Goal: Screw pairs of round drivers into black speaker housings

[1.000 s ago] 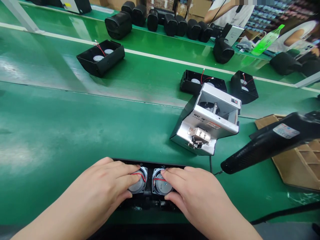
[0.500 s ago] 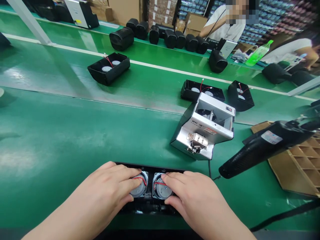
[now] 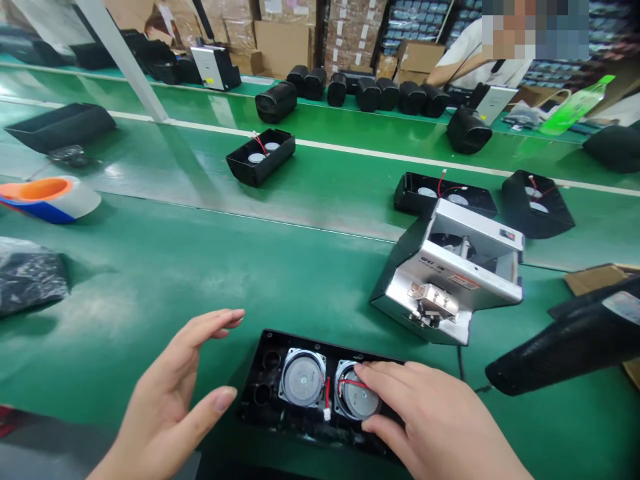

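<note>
A black speaker housing (image 3: 265,373) lies open on the green bench in front of me, with two round silver speaker drivers in it. The left driver (image 3: 301,379) is uncovered. My right hand (image 3: 430,417) rests with its fingers on the right driver (image 3: 356,399), which has a red wire across it. My left hand (image 3: 173,393) hovers open just left of the housing, fingers spread, holding nothing.
A silver screw feeder (image 3: 450,270) stands right of the housing. A black electric screwdriver (image 3: 565,347) hangs at the right. More open housings (image 3: 260,157) ride the green conveyor (image 3: 150,173). Finished black speakers (image 3: 370,93) line the far bench, where another person sits. Tape roll (image 3: 47,198) at left.
My left hand has lifted off the left driver and moved left, opening. The view has shifted left, and my right hand stays on the right driver.
</note>
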The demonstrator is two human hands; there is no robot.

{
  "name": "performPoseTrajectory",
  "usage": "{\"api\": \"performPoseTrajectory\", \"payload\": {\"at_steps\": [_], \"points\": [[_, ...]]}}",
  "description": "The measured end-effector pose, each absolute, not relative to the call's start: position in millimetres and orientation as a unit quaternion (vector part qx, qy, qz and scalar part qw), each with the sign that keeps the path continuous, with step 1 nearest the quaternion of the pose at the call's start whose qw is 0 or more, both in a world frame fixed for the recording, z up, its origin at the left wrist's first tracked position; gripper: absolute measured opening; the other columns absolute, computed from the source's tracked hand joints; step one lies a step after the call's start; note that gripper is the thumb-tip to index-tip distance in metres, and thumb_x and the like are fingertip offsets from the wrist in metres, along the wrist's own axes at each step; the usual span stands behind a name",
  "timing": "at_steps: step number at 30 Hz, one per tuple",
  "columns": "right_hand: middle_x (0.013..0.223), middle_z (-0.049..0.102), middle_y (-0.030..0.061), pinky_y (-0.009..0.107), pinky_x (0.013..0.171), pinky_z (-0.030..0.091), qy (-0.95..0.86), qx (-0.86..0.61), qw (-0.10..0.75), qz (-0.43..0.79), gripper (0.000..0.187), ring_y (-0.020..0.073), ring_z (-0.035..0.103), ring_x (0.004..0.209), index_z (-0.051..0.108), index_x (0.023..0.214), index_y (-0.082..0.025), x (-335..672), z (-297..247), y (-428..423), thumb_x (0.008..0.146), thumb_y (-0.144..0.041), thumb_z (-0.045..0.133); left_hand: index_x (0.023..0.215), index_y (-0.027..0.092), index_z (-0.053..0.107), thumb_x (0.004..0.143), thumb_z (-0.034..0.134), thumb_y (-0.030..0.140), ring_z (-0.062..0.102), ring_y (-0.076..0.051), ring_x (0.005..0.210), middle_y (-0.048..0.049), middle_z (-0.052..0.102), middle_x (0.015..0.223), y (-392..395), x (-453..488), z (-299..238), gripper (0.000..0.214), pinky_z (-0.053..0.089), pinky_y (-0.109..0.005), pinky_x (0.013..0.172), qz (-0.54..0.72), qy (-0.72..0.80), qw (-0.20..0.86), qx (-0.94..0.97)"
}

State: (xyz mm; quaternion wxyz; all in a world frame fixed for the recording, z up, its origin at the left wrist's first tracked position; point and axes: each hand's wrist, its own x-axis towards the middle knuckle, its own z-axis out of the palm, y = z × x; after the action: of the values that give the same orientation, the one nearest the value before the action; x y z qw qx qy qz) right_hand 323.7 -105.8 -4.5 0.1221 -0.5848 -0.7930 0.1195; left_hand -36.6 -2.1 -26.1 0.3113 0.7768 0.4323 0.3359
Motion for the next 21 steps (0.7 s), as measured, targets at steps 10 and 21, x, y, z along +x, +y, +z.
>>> {"api": "performPoseTrajectory", "payload": {"at_steps": [10,21], "points": [[0.128,0.089,-0.0022,0.043,0.072,0.08,-0.82,-0.557,0.107,0.07,0.057,0.0282,0.088,0.093,0.08,0.137,-0.028,330,-14,-109,0.082,-0.014,0.089,0.179,0.031,0.035,0.11,0.052,0.078,0.054,-0.043,0.163,-0.0196,0.053,0.177,-14,-38,-69,0.086,0.046,-0.066,0.137,0.309,0.405,0.356,0.784],[0.125,0.089,-0.0021,0.043,0.074,0.081,-0.831,-0.543,0.106,0.067,0.049,0.0271,0.089,0.093,0.08,0.133,-0.024,331,-8,-106,0.086,-0.013,0.081,0.174,0.032,0.041,0.11,0.048,0.081,0.054,-0.038,0.158,-0.0149,0.057,0.171,-16,-29,-59,0.081,0.047,-0.057,0.133,0.28,0.383,0.37,0.799]]}}
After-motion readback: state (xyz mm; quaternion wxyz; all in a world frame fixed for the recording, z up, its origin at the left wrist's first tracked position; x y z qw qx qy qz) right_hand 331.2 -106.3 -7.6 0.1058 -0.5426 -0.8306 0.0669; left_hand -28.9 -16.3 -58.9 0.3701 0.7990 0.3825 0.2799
